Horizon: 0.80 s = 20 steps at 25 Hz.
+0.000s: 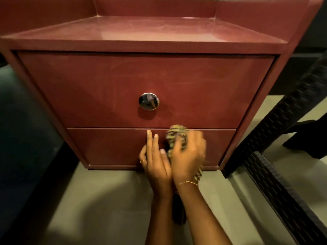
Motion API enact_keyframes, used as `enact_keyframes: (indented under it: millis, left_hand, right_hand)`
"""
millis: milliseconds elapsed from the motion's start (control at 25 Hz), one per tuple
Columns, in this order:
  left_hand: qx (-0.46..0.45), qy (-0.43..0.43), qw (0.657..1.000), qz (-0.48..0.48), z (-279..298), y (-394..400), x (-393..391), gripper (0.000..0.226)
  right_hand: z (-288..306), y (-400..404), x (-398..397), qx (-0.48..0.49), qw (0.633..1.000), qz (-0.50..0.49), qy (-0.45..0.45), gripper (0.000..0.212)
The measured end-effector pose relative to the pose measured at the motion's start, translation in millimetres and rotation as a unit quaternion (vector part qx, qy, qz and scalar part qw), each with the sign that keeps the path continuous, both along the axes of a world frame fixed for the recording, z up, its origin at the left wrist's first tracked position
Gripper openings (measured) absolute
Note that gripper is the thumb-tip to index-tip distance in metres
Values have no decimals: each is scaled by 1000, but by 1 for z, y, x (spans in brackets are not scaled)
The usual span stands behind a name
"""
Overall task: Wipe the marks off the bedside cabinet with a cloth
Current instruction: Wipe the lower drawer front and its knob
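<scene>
A dark red bedside cabinet (pixel 99 85) fills the view, with a large upper drawer carrying a round chrome knob (pixel 149 101) and a lower panel (pixel 109 145) beneath. Faint pale smears show on the upper drawer front and top. My right hand (pixel 188 154) grips a bunched, striped cloth (pixel 175 134) against the lower panel; it is motion-blurred. My left hand (pixel 155 161) lies just left of it, two fingers straight and touching the lower panel, the others bent; it wears a ring.
A dark woven chair (pixel 276 138) stands close on the right, its leg slanting beside the cabinet's corner. A dark bed edge or similar mass (pixel 23 138) lies on the left. Pale floor (pixel 99 200) stretches in front of the cabinet.
</scene>
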<state>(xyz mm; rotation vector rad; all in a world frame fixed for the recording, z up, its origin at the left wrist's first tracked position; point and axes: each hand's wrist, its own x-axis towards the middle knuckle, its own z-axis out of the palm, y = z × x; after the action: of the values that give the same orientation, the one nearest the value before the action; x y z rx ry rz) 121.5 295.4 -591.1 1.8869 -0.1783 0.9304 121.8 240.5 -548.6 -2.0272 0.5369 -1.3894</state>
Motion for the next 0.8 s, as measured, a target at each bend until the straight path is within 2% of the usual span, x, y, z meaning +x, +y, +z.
enact_keyframes:
  millis: [80,120,160,200,240,280,320,360,440,520,560,680,720,800]
  left_hand:
    - [4,-8,1000,16,-3,8,3,36]
    - [4,-2,1000,17,-3,8,2,35]
    - [7,7,1000,13,-2,5,1,35]
    - [11,20,1000,9,-2,-1,-1,35]
    - [23,30,999,3,-2,-8,-4,34]
    - [43,35,998,-1,-2,-15,-8,34]
    - [61,33,998,-3,-4,-22,-11,33]
    - [70,30,997,-8,-5,-28,-14,33]
    - [61,21,997,-30,-7,-36,-16,32]
    - [33,28,998,-53,-11,-41,-17,31]
    - [19,41,997,-55,-15,-42,-16,31]
    - [-65,127,989,-37,-29,-43,-16,33]
    - [-120,166,979,-17,-31,-43,-14,31]
    - [-253,258,931,50,-30,-36,-8,24]
  right_hand:
    - [-13,6,0,-62,996,44,47,16]
    - [-26,-1,0,-50,996,36,61,17]
    - [-41,-12,-4,-1,997,12,78,18]
    - [-58,-26,-9,89,991,-21,98,18]
    - [-73,-40,-15,211,968,-52,125,18]
    - [-83,-52,-22,329,927,-71,167,18]
    - [-87,-62,-27,396,893,-72,200,20]
    - [-83,-67,-27,419,884,-61,195,22]
    - [-58,-66,-19,404,908,-30,111,22]
    - [-41,-55,-12,394,917,-30,58,21]
    - [-44,-52,-9,418,906,-38,59,23]
    - [-69,-54,-14,570,809,-29,138,26]
    - [-73,-52,-15,575,802,-21,156,25]
    - [-70,-34,-11,528,833,-30,160,23]
